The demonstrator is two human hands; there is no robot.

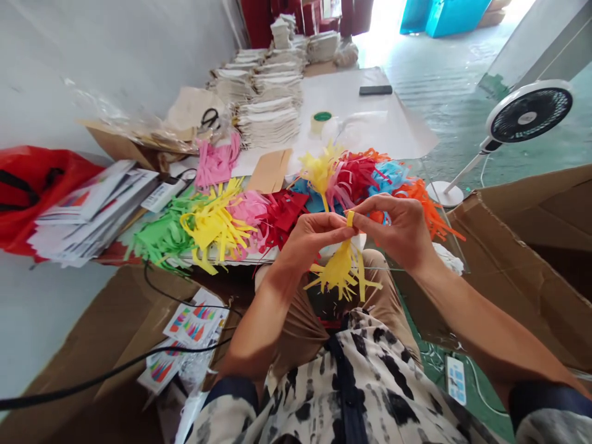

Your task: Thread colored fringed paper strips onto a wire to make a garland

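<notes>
"Blotched shirt [365,382] filled the foreground. What held the yellow paper fringe [337,274]?"

"Left hand [308,243] and right hand [393,231], fingertips [345,229] pinched on it, just off the table's near edge [222,262]."

"Risk?"

"Slack fingers could have dropped it."

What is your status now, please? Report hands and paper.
Left hand, right hand: both pinching yellow paper tassel at its top. Coloured paper fringes piled just beyond.
</notes>
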